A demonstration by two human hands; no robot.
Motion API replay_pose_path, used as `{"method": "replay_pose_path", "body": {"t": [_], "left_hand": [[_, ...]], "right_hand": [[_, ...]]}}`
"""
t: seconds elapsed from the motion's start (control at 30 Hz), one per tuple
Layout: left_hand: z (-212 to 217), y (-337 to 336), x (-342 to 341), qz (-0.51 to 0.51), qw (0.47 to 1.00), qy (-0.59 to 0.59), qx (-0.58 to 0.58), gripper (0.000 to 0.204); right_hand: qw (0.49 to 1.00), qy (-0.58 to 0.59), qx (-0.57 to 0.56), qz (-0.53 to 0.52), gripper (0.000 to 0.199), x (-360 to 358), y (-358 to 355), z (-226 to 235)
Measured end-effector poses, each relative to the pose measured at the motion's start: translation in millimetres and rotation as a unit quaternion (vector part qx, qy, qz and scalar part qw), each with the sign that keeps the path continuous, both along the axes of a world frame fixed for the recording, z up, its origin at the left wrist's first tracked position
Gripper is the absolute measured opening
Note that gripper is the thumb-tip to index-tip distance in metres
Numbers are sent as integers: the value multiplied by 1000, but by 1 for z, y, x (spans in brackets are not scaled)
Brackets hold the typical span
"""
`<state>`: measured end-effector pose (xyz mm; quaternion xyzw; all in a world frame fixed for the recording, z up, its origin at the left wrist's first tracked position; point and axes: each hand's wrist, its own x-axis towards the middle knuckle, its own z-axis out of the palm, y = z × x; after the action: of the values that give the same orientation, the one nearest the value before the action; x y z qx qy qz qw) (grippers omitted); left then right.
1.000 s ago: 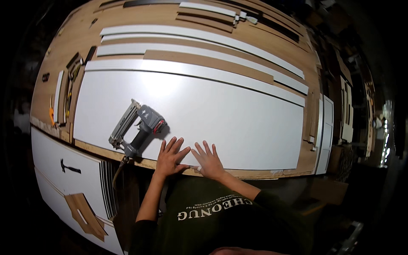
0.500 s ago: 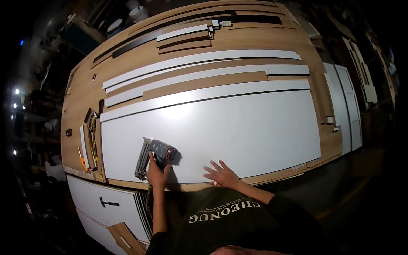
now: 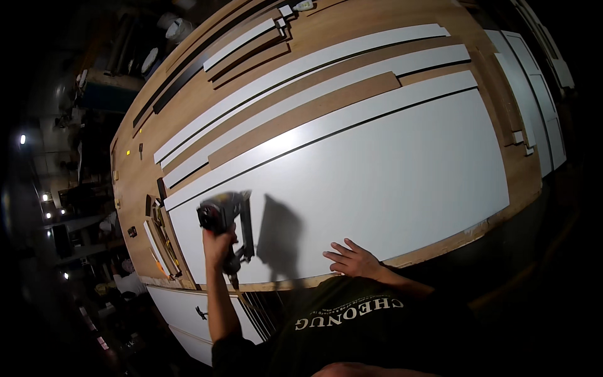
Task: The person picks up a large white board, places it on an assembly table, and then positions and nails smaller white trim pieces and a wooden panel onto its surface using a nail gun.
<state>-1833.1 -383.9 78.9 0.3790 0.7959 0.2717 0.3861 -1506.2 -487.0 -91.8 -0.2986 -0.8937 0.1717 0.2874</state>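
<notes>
Far left, one small black item (image 3: 132, 232) on the table (image 3: 135, 198). Below the table edge, one hammer (image 3: 201, 313) on a white board. One left hand (image 3: 217, 248), fingers wrapped around the handle of one nail gun (image 3: 221, 208). Gun position: lifted over the left part of the panel, thick dark body just beyond the fist, long straight arm to the right of the fingers, hose end below them; part of the gun is blurred. One gun shadow (image 3: 279, 235) on the panel, right of the gun.

One big white panel (image 3: 389, 182) across the middle. On its far side, three long white strips (image 3: 377, 112), the nearest one along the panel's far edge, and two long brown strips (image 3: 304, 120) among them. At the top, one bottle (image 3: 304, 5).

One right hand (image 3: 355, 260) at the panel's near edge, well apart from the gun; fingers spread, nothing visible in them, cannot tell if the palm presses down. Far right, one framed white door (image 3: 544, 94) beyond the table end.
</notes>
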Motion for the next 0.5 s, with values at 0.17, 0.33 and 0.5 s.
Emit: {"method": "replay_pose_path", "body": {"t": [0.17, 0.33, 0.5], "left_hand": [[12, 75, 24, -111, 992, -63, -3, 14], [6, 119, 48, -132, 989, -50, -52, 11], [-5, 97, 48, -129, 990, -4, -50, 12]], "right_hand": [[1000, 12, 8, -11, 18, -2, 2, -3], [999, 15, -11, -29, 16, -2, 1, -5], [1000, 9, -19, 4, 13, 3, 3, 2]]}}
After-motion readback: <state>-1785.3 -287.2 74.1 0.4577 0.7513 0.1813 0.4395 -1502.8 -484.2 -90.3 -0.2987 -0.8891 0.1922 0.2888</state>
